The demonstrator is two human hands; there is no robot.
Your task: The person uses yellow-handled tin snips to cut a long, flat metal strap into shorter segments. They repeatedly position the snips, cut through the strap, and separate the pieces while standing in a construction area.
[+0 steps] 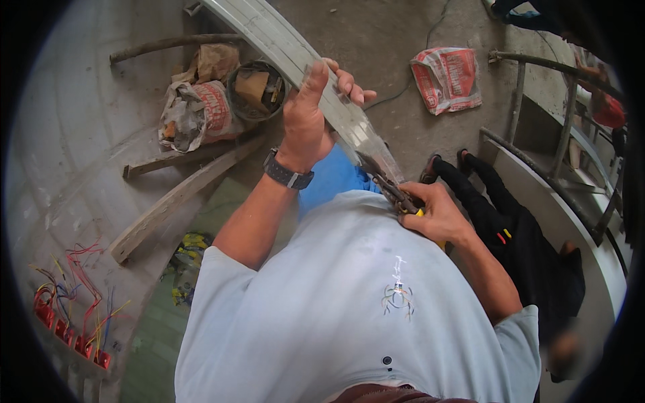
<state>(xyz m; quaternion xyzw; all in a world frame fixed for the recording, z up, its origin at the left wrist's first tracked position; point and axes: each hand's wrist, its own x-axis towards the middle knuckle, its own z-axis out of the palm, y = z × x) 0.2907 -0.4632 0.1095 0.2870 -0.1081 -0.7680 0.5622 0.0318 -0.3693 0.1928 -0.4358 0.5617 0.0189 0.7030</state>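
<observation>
My left hand (308, 117), with a dark watch on its wrist, is wrapped round a long, light grey metal channel (272, 33). The channel slants from the far left down to in front of my chest. My right hand (440, 213) grips a hand tool with dark metal jaws and yellow handles, which looks like tin snips (390, 188). Its jaws are at the near end of the channel. Whether they bite into the metal I cannot tell. Most of the handles are hidden inside my fingers.
At left are wooden planks (181, 198), a torn sack (195, 111) and a bucket (275, 91) of scraps. Red wall boxes with loose wires (84, 346) lie lower left. An empty-looking red-and-white sack (447, 79) lies ahead. A person in black (524, 228) and a ladder (561, 127) are at right.
</observation>
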